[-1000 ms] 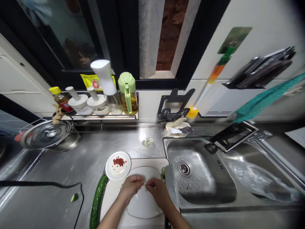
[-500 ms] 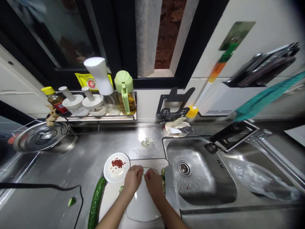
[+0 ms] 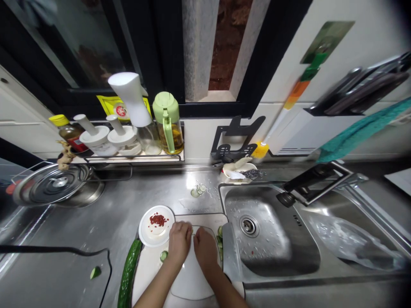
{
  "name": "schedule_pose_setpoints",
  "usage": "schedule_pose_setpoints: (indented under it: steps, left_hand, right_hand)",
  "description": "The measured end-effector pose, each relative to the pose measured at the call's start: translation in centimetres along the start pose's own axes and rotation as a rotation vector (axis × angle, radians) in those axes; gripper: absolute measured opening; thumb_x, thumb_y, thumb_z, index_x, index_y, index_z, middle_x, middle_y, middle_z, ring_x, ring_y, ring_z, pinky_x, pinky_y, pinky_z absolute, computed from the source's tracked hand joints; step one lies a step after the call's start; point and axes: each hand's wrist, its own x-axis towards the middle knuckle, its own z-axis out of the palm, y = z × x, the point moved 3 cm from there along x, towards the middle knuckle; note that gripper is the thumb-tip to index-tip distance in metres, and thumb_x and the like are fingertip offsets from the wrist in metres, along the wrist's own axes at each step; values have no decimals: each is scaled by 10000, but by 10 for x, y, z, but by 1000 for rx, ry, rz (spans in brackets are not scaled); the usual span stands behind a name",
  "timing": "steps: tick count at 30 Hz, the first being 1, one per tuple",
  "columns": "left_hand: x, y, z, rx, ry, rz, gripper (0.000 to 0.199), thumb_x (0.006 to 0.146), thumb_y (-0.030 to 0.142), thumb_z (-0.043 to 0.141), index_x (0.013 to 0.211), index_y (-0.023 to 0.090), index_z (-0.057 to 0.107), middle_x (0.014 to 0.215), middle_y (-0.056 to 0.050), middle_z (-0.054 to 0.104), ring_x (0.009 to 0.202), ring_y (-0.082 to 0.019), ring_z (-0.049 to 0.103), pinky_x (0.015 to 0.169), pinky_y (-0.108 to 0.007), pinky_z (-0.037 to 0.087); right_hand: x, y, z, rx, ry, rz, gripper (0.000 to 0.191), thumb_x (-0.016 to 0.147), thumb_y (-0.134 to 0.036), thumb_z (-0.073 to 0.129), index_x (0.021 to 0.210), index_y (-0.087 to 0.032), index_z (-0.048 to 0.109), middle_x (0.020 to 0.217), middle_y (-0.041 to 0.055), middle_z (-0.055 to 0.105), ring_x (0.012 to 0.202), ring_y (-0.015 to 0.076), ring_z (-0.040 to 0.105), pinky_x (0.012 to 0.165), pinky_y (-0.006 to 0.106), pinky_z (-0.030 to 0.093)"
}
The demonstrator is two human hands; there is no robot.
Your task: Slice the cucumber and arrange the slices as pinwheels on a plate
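My left hand (image 3: 180, 240) and my right hand (image 3: 204, 246) are side by side over the far end of a white plate (image 3: 192, 282), fingers curled in and almost touching. Whatever is pinched between the fingertips is too small and hidden to make out. The plate lies on a pale cutting board (image 3: 149, 269). Cucumber slices (image 3: 220, 235) lie along the board's right side, beside a broad grey knife blade (image 3: 230, 248). Left of my left wrist is a cucumber piece (image 3: 163, 256). A small white dish (image 3: 146, 233) of red berries rests at the board's far left corner.
A whole cucumber (image 3: 128, 273) lies left of the board. Several thin slices (image 3: 198, 191) are on the steel counter behind it. The sink (image 3: 266, 239) is at the right, a lidded pot (image 3: 86, 192) at the left. Seasoning jars and an oil bottle (image 3: 168, 124) stand on a rack.
Both hands have stayed over the plate, with the fingers curling a little further inward. The view has shifted slightly.
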Motion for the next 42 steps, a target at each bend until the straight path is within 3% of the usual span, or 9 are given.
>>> schedule_pose_setpoints:
  steps: [7,11,14,22,27,33,39,42]
  left_hand:
    - [-4,1,0,11,9,45,213,895,193,476,833,184,680,797,-63,661,806,-201,564,765,-345,431]
    - [-3,0,-1,5,19,46,219,900,205,470,844,191,681,808,-62,667,809,-200,563,758,-344,432]
    - [-3,-1,0,3,11,48,222,903,211,468,838,188,679,810,-59,668,800,-197,558,757,-346,430]
    - [-3,-1,0,-32,21,41,214,899,212,484,812,192,678,791,-55,668,808,-198,567,756,-340,427]
    - [-5,2,-12,-84,43,2,191,891,207,498,816,190,672,816,-59,691,815,-203,575,763,-338,438]
    - [-39,-10,-40,-111,116,-102,209,885,282,499,800,204,672,813,-72,699,806,-221,608,754,-348,471]
    - [-93,-57,-54,-120,137,-352,286,849,397,494,903,202,695,922,-79,725,845,-227,659,792,-354,514]
    - [-107,-75,-55,-92,112,-466,355,814,421,499,985,181,697,946,-90,721,832,-235,668,782,-357,526]
  right_hand:
    - [-20,6,0,-48,78,-170,231,881,-101,461,933,-187,669,864,70,622,864,220,522,781,330,366]
    - [-29,7,-2,-150,222,-311,268,876,-88,485,991,-209,694,806,67,597,789,211,490,743,340,371]
    - [-30,9,-1,-181,261,-348,245,855,-94,537,992,-215,700,797,63,594,771,210,483,727,343,374]
    - [-25,11,-1,-203,242,-364,218,840,-92,565,936,-219,713,796,60,591,796,220,464,728,352,363]
    - [-30,13,-8,-154,212,-366,253,877,-101,507,983,-221,703,811,59,583,807,211,450,730,335,357]
    - [-45,23,-11,-64,198,-370,248,862,-80,493,941,-195,698,820,64,574,818,208,446,749,332,371]
    - [-64,39,0,4,198,-350,248,797,-23,527,869,-198,689,782,48,555,810,204,451,704,311,362]
    - [-71,41,1,22,167,-359,249,805,-22,521,872,-195,688,796,49,564,815,200,455,718,308,369]
